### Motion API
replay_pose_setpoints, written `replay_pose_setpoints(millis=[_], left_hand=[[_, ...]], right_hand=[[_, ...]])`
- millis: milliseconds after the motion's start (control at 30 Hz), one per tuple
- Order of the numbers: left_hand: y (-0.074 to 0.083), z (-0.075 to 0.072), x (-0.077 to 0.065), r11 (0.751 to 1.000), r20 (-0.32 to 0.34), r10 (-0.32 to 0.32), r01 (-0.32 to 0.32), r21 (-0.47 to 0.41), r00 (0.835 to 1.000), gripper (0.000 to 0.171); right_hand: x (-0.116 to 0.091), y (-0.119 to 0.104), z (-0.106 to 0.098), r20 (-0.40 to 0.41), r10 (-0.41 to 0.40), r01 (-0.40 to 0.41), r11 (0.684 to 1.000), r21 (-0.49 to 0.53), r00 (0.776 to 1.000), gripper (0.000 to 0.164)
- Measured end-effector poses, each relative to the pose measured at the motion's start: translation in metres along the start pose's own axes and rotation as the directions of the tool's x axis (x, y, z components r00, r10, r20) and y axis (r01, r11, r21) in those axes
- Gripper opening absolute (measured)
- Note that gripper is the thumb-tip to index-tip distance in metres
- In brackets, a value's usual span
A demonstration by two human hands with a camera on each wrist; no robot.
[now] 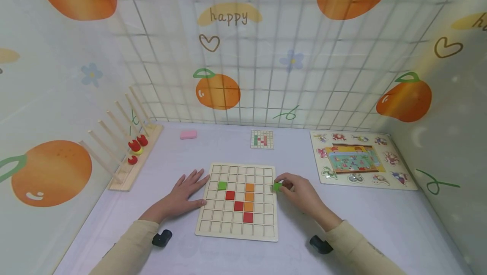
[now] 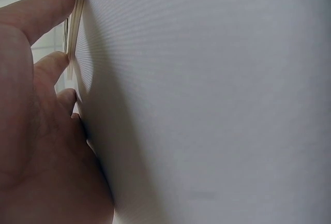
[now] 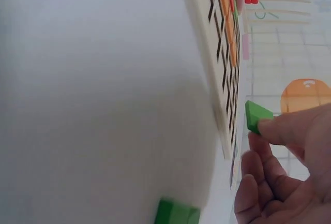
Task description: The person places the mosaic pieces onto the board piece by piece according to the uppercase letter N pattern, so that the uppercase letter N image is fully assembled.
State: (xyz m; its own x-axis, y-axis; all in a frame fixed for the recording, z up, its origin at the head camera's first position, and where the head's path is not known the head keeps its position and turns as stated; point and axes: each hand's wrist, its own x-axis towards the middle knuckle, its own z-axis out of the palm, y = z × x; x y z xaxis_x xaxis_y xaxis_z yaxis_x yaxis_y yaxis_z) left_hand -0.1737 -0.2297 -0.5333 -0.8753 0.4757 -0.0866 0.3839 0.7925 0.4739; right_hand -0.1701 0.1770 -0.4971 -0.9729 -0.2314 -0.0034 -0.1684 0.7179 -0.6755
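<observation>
green tile (image 1: 277,186) is pinched by the right hand (image 1: 302,192).

The head view looks forward and down from above the near side of the table (image 1: 296,148), far enough back to frame the whole grid board (image 1: 229,206) and the curtain (image 1: 262,61); the left wrist view sits low and close by the left hand (image 1: 185,193), turned sideways, the board edge-on at upper left; the right wrist view, also low and sideways, looks past the right hand (image 1: 300,190); it shares the bead rack (image 1: 140,158) with the head view.
</observation>
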Motion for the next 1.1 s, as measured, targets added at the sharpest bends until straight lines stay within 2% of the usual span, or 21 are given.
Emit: replay_pose_setpoints(millis=[400, 833, 1100], left_hand=[[0.000, 0.000, 0.000, 1.000, 0.001, 0.005, -0.005, 0.000, 1.000, 0.081], [0.003, -0.002, -0.001, 1.000, -0.002, 0.000, 0.000, 0.005, 1.000, 0.081], [0.003, -0.002, -0.001, 1.000, 0.003, 0.003, -0.003, -0.002, 1.000, 0.081]], right_hand=[[0.008, -0.025, 0.019, -0.005, -0.085, 0.085, 0.994, 0.064, 0.996, 0.022], [0.018, -0.058, 0.048, 0.056, -0.190, 0.186, 0.980, 0.076, 0.980, 0.021], [0.024, -0.074, 0.069, 0.088, -0.212, 0.207, 0.976, 0.063, 0.973, 0.021]])
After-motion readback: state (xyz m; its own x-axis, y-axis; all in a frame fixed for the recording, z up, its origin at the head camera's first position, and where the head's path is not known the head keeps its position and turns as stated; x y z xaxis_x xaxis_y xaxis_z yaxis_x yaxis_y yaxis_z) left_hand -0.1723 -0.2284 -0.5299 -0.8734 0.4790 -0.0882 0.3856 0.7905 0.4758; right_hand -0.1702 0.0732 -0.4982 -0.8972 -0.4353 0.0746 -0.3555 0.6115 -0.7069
